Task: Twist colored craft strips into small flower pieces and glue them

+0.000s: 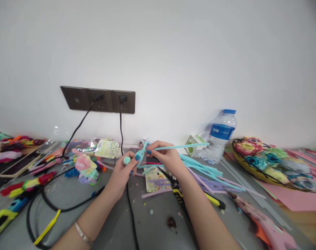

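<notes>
Right now both my hands meet at the middle of the frame, just above the grey tabletop (152, 225), and the light blue fuzzy pipe cleaner (178, 147) runs between them. My right hand (166, 157) pinches it between thumb and forefinger. From that pinch the long free end runs almost level toward the right of the frame, pointing at the clear plastic water bottle with the blue label (220, 137). To the left of the pinch the stem bends into a small loop, and my left hand (122, 172) grips that loop with its fingertips. So the loop lies between the two hands, touching both, and the left hand is lower and nearer to it. A small mint-green fuzzy ball (126, 160) sits against my left fingers, just beside the loop. The black and yellow pliers (178, 192) lie under my right wrist, untouched.
</notes>
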`<state>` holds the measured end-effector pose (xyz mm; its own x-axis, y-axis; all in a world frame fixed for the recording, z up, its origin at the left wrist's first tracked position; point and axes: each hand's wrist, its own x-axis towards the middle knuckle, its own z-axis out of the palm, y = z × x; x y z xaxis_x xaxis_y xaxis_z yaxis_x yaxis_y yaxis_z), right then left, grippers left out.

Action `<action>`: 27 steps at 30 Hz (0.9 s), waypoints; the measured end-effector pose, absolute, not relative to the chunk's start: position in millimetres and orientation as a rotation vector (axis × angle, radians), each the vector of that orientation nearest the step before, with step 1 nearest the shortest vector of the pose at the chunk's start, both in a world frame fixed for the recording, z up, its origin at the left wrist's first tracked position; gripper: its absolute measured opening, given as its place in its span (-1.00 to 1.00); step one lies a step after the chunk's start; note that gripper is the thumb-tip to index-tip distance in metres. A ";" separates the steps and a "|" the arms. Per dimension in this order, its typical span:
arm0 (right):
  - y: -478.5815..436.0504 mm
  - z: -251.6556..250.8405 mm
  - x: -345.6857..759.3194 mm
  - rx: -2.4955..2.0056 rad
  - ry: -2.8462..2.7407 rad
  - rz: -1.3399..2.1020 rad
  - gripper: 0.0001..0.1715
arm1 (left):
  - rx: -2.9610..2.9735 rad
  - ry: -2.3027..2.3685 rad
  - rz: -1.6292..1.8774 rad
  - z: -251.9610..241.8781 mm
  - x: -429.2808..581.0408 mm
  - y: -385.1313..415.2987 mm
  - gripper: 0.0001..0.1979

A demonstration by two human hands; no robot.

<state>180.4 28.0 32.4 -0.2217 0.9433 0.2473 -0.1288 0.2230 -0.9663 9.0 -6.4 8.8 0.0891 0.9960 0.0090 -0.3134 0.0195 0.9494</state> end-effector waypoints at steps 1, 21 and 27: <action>27.5 32.4 181.0 -0.837 -1.437 1.231 -0.77 | 0.993 0.897 1.289 8.8 8.8 -6.1 -0.57; 24.3 35.9 173.3 -0.880 -1.434 1.449 -0.62 | 1.122 0.838 1.308 0.3 5.2 -5.0 -0.66; 23.5 34.9 173.1 -0.862 -1.420 1.570 -0.60 | 1.158 0.856 1.321 0.9 6.0 -5.5 -0.65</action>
